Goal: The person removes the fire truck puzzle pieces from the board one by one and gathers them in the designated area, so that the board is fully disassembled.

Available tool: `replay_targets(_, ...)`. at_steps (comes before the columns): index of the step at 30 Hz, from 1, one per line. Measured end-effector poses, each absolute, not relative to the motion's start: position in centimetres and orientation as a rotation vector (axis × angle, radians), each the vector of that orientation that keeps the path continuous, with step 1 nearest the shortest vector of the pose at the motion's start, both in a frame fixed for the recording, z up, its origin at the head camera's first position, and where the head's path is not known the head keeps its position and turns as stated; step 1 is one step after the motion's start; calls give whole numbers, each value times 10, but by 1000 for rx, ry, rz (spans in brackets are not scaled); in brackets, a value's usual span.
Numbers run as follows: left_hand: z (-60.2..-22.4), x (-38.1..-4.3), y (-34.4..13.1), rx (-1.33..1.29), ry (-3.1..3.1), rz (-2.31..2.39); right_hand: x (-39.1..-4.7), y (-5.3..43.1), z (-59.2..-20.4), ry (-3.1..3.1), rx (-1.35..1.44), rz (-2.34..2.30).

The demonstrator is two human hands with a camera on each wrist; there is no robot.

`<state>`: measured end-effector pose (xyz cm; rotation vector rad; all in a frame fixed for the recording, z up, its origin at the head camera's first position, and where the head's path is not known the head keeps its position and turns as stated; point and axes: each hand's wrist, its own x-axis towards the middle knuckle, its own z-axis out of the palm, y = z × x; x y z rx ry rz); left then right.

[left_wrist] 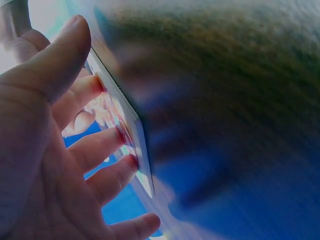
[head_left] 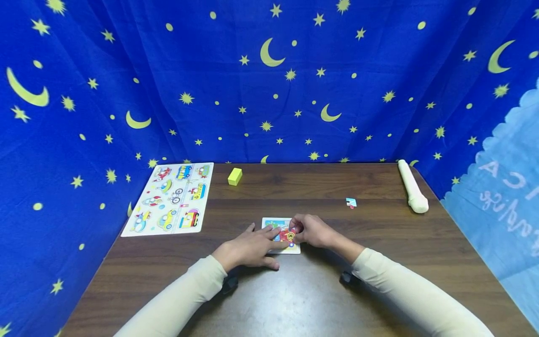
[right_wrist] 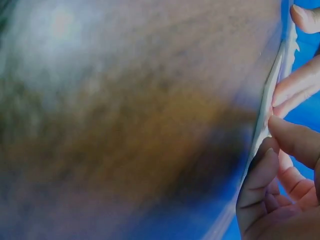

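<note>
A small picture puzzle in a white-rimmed tray (head_left: 290, 251) lies flat on the table in the head view. My left hand (head_left: 250, 248) reaches over it from the left, its fairly straight fingers spread and their tips resting on the picture; the left wrist view shows these fingertips on the surface beside the tray's pale edge (left_wrist: 144, 145). At the right side, my right hand (head_left: 313, 231) pinches a red and yellow puzzle piece (head_left: 290, 236) with thumb and forefinger, low over the tray. Its other fingers are curled. Fingers cover part of the picture.
A loose light-blue puzzle piece (head_left: 351, 202) lies to the right, beyond the right hand. Farther back are a yellow block (head_left: 235, 177) and a white club-shaped object (head_left: 410, 185). A vehicle picture board (head_left: 168, 199) lies at the left, and a starry blue curtain (head_left: 236, 79) hangs behind.
</note>
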<state>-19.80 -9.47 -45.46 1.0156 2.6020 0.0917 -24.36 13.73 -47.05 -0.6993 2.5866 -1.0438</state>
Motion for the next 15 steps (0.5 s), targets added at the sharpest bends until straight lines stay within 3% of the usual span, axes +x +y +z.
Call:
replay_targets(7,-455,-198,-94,1018,2610,86,-264,167,-457,2466,-617,-1297)
replay_targets(15,-454,-197,-94,997,2611,92,-315,256,-442,2641,-514,-1375)
